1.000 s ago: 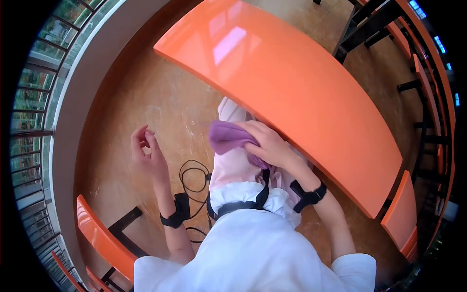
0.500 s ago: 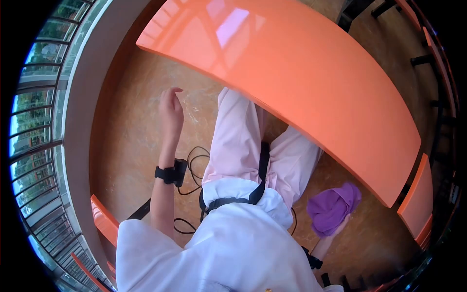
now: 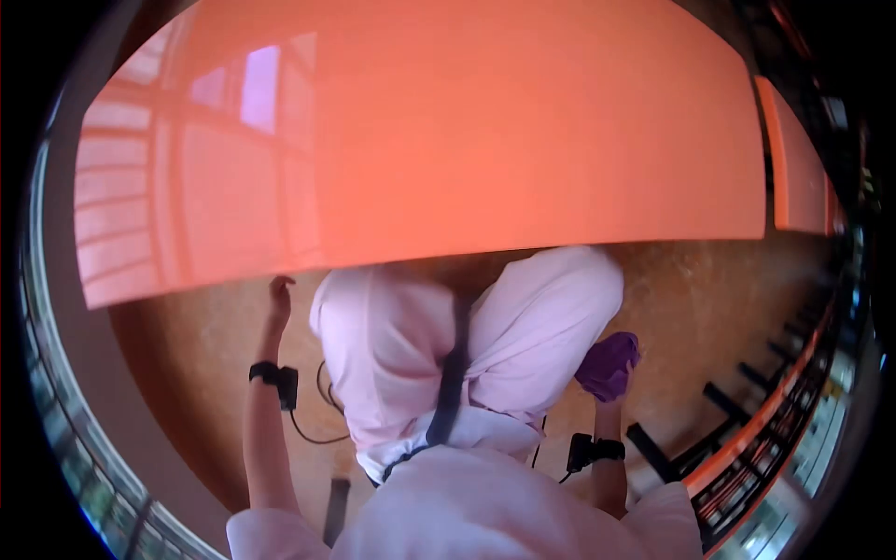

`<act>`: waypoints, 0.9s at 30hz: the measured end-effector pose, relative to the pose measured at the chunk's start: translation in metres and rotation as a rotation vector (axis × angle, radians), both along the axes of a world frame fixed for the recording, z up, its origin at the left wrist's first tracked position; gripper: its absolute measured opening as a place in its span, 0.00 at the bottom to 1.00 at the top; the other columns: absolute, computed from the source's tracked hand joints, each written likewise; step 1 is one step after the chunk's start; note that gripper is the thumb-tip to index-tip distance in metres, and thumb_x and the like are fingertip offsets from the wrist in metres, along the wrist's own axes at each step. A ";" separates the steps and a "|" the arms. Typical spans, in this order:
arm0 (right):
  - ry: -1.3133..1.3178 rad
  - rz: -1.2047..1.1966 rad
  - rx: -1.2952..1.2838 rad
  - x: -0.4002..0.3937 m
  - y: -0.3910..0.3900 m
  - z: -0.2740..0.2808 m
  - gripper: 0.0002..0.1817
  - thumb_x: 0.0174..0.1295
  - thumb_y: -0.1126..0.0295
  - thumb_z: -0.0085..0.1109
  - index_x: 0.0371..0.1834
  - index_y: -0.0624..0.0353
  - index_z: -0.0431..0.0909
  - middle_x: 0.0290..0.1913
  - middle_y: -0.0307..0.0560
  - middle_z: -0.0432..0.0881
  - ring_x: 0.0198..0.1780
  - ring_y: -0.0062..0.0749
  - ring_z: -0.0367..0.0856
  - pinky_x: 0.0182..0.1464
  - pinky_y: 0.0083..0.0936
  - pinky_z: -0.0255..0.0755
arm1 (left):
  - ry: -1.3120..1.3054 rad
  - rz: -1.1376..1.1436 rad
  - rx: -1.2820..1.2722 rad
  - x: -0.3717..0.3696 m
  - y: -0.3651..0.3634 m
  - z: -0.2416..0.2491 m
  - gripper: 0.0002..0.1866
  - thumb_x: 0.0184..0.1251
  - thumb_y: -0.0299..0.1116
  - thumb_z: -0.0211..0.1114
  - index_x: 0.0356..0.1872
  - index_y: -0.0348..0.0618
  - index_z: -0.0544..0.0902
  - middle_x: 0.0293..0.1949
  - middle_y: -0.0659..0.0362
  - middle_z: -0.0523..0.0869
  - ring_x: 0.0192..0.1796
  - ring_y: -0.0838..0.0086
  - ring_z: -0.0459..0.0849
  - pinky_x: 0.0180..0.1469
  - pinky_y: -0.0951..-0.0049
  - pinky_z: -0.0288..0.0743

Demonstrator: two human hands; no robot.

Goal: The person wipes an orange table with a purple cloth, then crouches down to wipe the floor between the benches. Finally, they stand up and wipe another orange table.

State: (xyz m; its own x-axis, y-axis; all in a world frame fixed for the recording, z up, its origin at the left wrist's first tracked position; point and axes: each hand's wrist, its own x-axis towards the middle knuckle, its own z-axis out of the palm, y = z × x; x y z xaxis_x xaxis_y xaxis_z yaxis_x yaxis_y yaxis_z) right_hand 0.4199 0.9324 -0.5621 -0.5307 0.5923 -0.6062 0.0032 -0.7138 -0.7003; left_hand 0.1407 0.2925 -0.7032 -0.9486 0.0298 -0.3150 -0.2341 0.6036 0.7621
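Observation:
An orange table [image 3: 523, 140] with a glossy top spans the upper part of the view, its near edge in front of my knees. My left hand [image 3: 281, 293] is just below that edge, left of my legs; it holds nothing, and its fingers are loosely bent and apart. Beside my right thigh, my right hand [image 3: 624, 386] is closed around a crumpled purple cloth [image 3: 607, 364]. The bunched cloth covers most of those fingers.
A black strapped device [image 3: 287, 385] sits on my left wrist, with a cable trailing from it. My right wrist carries another black device [image 3: 581, 452]. An orange seat [image 3: 798, 159] stands beyond the table's right end. Black legs of furniture [image 3: 728, 403] are at right.
My view has turned, so the table now lies level across it, closer to my lap. The purple cloth stays in my right hand, now near my thigh. My left hand is nearer the table edge.

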 end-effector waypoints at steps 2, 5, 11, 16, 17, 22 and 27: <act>-0.040 -0.049 -0.005 -0.010 -0.027 0.030 0.29 0.60 0.55 0.46 0.61 0.59 0.59 0.61 0.51 0.64 0.62 0.44 0.62 0.62 0.43 0.58 | 0.130 0.004 0.109 -0.011 0.030 -0.020 0.13 0.50 0.15 0.41 0.27 0.40 0.74 0.21 0.59 0.71 0.26 0.74 0.69 0.30 0.72 0.64; -0.133 -0.041 -0.132 -0.002 -0.037 0.041 0.28 0.59 0.56 0.47 0.60 0.59 0.61 0.57 0.50 0.69 0.57 0.43 0.68 0.59 0.40 0.63 | 0.042 -0.173 0.073 -0.036 0.082 0.009 0.13 0.51 0.15 0.42 0.28 0.41 0.75 0.21 0.59 0.71 0.25 0.75 0.69 0.28 0.72 0.64; -0.301 0.131 -0.276 -0.016 -0.026 0.024 0.25 0.56 0.60 0.52 0.53 0.65 0.67 0.45 0.53 0.77 0.45 0.41 0.78 0.49 0.32 0.73 | 0.043 -0.454 0.061 -0.042 0.178 0.038 0.12 0.55 0.17 0.48 0.35 0.42 0.77 0.22 0.58 0.71 0.24 0.75 0.70 0.28 0.75 0.66; -0.214 0.630 0.181 -0.100 -0.026 -0.034 0.30 0.51 0.72 0.60 0.59 0.64 0.61 0.51 0.49 0.72 0.48 0.29 0.74 0.51 0.23 0.69 | 0.064 -0.611 0.067 -0.033 0.235 0.033 0.10 0.55 0.18 0.50 0.35 0.41 0.76 0.32 0.49 0.79 0.36 0.54 0.77 0.36 0.64 0.70; -0.210 0.621 0.173 -0.114 -0.025 -0.042 0.30 0.51 0.72 0.60 0.59 0.64 0.61 0.51 0.49 0.72 0.48 0.29 0.74 0.51 0.23 0.69 | 0.091 -0.642 0.083 -0.028 0.244 0.032 0.10 0.55 0.19 0.50 0.35 0.41 0.76 0.33 0.49 0.79 0.36 0.54 0.77 0.36 0.64 0.70; -0.165 0.524 0.209 -0.156 -0.018 -0.099 0.31 0.50 0.69 0.63 0.58 0.62 0.63 0.48 0.46 0.75 0.47 0.26 0.74 0.48 0.22 0.70 | 0.083 -0.766 0.076 0.000 0.279 0.042 0.08 0.55 0.20 0.51 0.35 0.41 0.76 0.32 0.50 0.78 0.37 0.54 0.77 0.36 0.62 0.71; -0.811 0.677 1.077 -0.159 -0.033 -0.119 0.36 0.50 0.59 0.62 0.60 0.61 0.59 0.54 0.54 0.68 0.52 0.40 0.70 0.52 0.33 0.66 | 0.065 -0.829 0.038 0.031 0.276 0.032 0.08 0.56 0.20 0.51 0.35 0.39 0.76 0.30 0.51 0.78 0.32 0.57 0.77 0.32 0.67 0.70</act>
State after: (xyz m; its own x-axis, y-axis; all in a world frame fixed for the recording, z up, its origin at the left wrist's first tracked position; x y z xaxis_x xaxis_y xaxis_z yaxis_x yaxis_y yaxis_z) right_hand 0.2609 0.8996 -0.6813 -0.6221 0.7197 -0.3083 0.7437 0.4200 -0.5201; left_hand 0.1719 0.5681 -0.6714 -0.6309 0.7360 -0.2454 0.3200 0.5350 0.7819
